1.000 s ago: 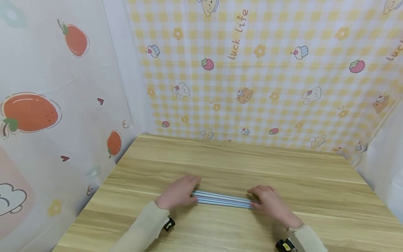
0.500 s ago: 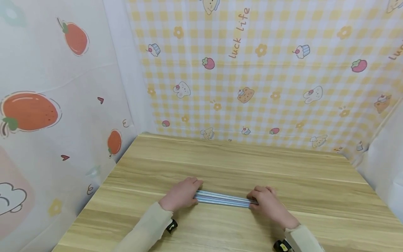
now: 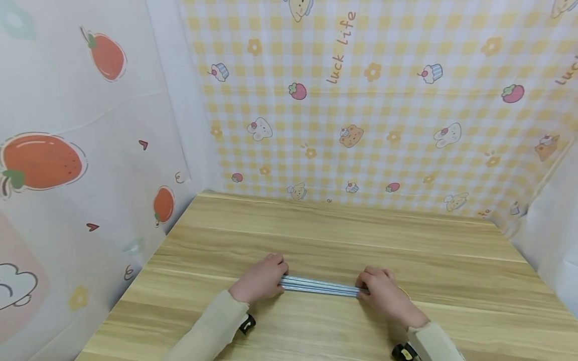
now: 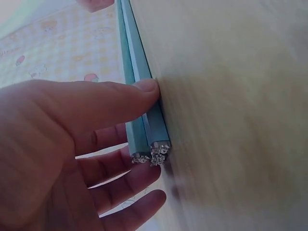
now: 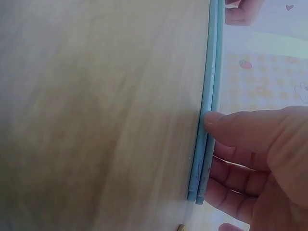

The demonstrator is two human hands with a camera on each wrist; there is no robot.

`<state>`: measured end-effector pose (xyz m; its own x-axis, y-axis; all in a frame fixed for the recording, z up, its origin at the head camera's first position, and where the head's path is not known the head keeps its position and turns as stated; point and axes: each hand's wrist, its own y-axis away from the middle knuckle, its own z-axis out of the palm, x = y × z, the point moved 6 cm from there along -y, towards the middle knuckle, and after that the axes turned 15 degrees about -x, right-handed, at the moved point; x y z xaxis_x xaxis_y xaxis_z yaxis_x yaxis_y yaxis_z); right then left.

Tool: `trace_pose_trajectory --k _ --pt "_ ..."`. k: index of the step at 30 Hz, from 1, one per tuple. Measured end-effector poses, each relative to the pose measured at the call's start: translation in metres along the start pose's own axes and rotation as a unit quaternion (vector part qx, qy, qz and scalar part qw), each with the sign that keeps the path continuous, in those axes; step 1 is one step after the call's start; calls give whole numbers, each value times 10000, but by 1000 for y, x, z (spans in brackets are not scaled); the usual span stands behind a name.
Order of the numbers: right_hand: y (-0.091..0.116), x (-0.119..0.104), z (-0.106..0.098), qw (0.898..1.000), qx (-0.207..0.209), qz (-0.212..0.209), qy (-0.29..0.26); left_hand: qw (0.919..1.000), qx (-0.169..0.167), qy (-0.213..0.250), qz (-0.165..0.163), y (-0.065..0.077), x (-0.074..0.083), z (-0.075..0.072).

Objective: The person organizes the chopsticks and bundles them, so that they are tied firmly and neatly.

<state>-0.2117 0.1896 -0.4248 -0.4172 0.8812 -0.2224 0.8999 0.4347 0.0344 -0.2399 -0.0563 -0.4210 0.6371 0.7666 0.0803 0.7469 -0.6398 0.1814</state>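
At near middle of the pale wooden table [image 3: 316, 240] | bundle of long thin light-blue sticks [image 3: 320, 286] | left hand [image 3: 261, 279] and right hand [image 3: 384, 297] pinch its ends | right fingers more curled than one second ago, gathering seems firmer

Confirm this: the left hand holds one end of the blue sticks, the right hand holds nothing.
No, the right hand holds the blue sticks too, near their other end, as the right wrist view shows; the left hand holds one end.
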Motion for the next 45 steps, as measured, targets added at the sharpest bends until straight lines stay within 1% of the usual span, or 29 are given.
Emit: trace_pose_trajectory --k 8,15,22,26,30,36,38,41,45 --pt "-1 2 1 9995 -134 64 -262 9999 -104 82 -12 0 1 -1" --pt "0 1 2 9997 -140 -73 -187 9997 -240 11 -36 2 5 -4" --pt "1 -1 2 9991 -276 -198 -235 9995 -277 121 -11 1 8 -5" --pt "1 -2 1 9986 -361 -214 -315 9996 -293 18 -30 0 8 -4" --pt "2 -3 1 9989 -353 -198 -237 9995 -315 -85 -48 0 9 -2" --pt "1 -4 0 9989 -387 -112 -244 9988 -395 288 -78 -1 8 -1" --pt "0 -4 0 9989 -399 -78 -249 9985 -430 328 -83 -1 9 -2" --pt "0 -5 0 9989 -412 -54 -235 9985 -489 216 -94 -1 10 -3" --pt "1 -5 2 9992 -355 -54 -185 9983 -562 79 -124 -1 10 1"
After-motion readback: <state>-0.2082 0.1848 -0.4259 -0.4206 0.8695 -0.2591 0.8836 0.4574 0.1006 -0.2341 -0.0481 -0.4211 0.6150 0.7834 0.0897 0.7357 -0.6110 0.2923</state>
